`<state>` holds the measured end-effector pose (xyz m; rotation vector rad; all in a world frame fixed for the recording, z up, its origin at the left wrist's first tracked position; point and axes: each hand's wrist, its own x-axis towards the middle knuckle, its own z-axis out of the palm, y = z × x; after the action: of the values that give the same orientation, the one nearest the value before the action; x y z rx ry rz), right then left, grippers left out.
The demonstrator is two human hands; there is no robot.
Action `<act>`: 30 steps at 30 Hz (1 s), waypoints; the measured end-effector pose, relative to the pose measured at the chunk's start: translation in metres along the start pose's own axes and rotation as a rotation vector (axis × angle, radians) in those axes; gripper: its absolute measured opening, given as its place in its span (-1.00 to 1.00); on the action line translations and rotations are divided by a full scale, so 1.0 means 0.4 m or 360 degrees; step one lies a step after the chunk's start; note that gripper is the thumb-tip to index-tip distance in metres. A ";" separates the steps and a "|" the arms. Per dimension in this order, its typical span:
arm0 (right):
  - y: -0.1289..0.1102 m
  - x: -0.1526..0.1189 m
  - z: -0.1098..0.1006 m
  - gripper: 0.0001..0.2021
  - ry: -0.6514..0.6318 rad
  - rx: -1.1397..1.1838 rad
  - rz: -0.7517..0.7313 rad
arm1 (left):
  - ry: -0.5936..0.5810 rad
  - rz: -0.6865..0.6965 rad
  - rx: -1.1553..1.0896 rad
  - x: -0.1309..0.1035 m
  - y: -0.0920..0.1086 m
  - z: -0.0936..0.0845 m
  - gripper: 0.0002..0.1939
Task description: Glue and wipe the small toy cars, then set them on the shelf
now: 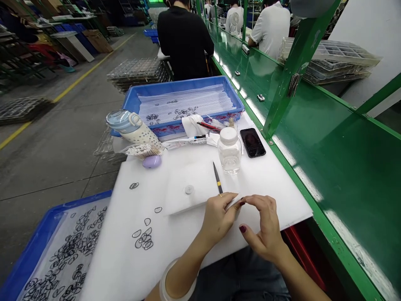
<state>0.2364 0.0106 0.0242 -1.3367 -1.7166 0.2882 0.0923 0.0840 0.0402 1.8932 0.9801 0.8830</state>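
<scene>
My left hand (219, 217) is closed on a thin white piece (233, 202), perhaps paper or cloth; its material is unclear. My right hand (265, 228) has its thumb apart from its bent fingers, and a fingertip meets the left fingertips at the white piece. Just beyond the left hand lie pointed tweezers (216, 177) with a yellow band. A white foam pad (184, 175) carries a small round whitish disc (189, 190). To the left, several thin dark rings (144, 239) lie loose on the white tabletop sheet (115, 259).
Behind the pad stand a clear jar (229, 154), a phone (253, 143), a bottle (133, 127), cotton swabs (142, 150) and a purple case (152, 161). A blue tray (184, 125) sits beyond; another blue tray (23, 261) holds many rings. A green conveyor (341, 154) runs right.
</scene>
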 end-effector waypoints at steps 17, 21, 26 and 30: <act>-0.017 -0.027 0.027 -0.69 0.0134 0.1231 0.0738 | 0.0530 0.0693 0.0395 -0.009 -0.023 0.011 -0.82; -0.006 0.000 0.034 -0.72 0.0469 0.1744 0.1055 | 0.0527 0.0873 0.0355 -0.008 -0.018 0.014 -0.80; -0.006 0.062 0.013 -0.79 0.0697 0.2512 0.1418 | 0.0308 0.0429 -0.0073 -0.008 0.011 0.000 -0.90; -0.034 0.085 0.015 -0.75 0.0499 0.2701 0.1443 | 0.0116 0.0039 -0.0462 -0.009 0.024 -0.008 -0.76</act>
<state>0.2229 0.0367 0.0471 -0.5790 -0.0835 1.4969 0.0907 0.0783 0.0494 1.6393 0.8228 1.0549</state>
